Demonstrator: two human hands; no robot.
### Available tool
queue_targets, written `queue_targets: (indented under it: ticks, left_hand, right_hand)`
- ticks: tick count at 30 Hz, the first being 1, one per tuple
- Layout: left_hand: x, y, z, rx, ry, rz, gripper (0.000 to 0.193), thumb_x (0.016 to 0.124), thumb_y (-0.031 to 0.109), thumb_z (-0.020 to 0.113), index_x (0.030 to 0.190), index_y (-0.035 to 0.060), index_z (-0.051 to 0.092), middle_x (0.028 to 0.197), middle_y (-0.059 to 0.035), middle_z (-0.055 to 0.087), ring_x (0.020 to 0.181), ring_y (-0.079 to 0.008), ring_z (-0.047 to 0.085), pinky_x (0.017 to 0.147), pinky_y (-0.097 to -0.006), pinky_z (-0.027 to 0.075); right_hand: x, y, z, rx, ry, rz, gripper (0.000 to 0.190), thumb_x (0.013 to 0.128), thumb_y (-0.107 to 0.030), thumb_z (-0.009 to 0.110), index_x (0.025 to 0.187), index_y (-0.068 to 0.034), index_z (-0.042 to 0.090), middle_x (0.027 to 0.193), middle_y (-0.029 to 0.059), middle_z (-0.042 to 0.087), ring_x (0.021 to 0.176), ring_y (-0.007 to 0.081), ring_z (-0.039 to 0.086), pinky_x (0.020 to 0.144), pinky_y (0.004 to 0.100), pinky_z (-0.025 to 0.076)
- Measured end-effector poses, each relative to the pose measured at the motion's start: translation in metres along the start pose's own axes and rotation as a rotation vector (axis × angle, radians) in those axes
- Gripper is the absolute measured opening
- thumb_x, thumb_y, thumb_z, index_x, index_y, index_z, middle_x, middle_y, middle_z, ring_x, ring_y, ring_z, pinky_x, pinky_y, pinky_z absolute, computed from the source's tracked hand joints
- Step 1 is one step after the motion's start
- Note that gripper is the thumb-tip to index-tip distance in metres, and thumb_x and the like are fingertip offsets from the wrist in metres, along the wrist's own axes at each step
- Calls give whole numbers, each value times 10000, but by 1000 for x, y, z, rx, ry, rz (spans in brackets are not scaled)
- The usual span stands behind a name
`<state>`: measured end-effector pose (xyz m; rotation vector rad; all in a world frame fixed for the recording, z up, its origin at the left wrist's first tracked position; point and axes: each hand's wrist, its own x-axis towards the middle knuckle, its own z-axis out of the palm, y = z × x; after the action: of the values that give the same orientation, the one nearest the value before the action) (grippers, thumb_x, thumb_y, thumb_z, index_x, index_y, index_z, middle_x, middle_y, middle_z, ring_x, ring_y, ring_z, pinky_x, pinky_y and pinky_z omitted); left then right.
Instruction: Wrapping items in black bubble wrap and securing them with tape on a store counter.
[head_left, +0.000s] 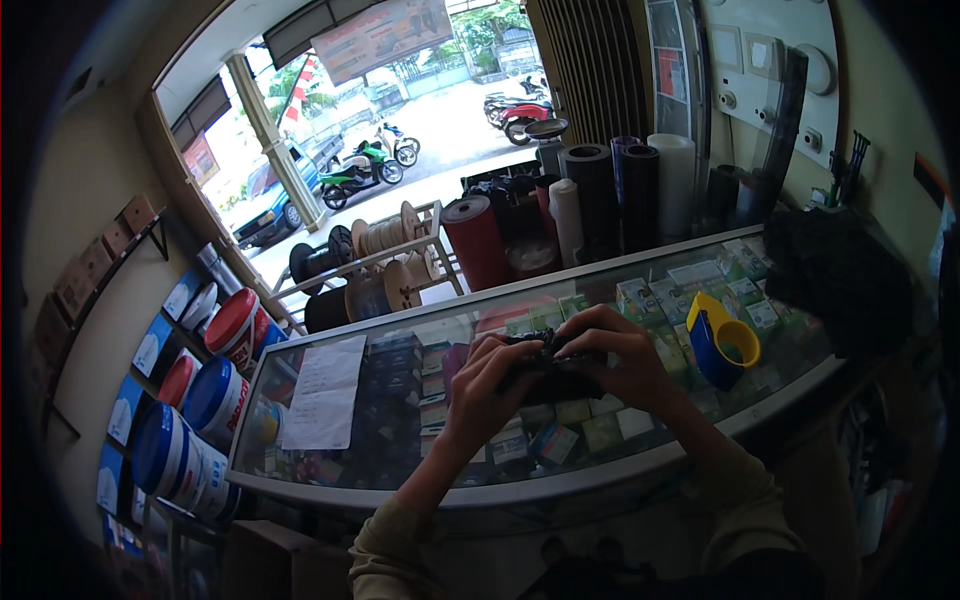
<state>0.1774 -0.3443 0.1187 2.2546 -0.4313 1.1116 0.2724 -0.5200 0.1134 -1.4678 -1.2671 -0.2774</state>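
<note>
Both my hands are over the middle of a glass display counter (517, 487). My left hand (484, 379) and my right hand (619, 356) grip a dark bundle (551, 375) from its two sides, with the fingers bent over its top. It looks like black plastic, but its exact kind is hard to tell in the shade. To the right, a blue and yellow tape dispenser (716, 341) stands on the glass. A white paper sheet with writing (324, 394) lies flat on the counter's left part. Under the glass are several small boxes (555, 442).
A black plastic heap (836, 277) covers the counter's right end. Beyond the far edge stand upright rolls (476, 240) and a rack with cable spools (386, 229). Paint buckets (184, 457) are at the left. A cardboard box (292, 559) sits below the near left edge.
</note>
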Motion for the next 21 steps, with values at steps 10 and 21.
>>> queue_targets:
  ticks: [10,21]
  left_hand:
    - [29,-27,-13,-65,-268,-96,155,708,-16,684,861,5,672,954,-92,626,871,-178,612,744,-292,478]
    - [41,-42,-7,-406,-297,-187,160,754,47,696,819,-45,582,1160,-97,611,992,-147,574,866,-291,445]
  right_hand:
    - [23,15,-6,46,-38,64,189,729,-68,745,895,-44,658,941,64,659,933,179,626,821,318,500]
    - [28,39,-1,358,18,284,171,741,-90,750,885,-15,698,985,84,675,924,163,637,833,296,500]
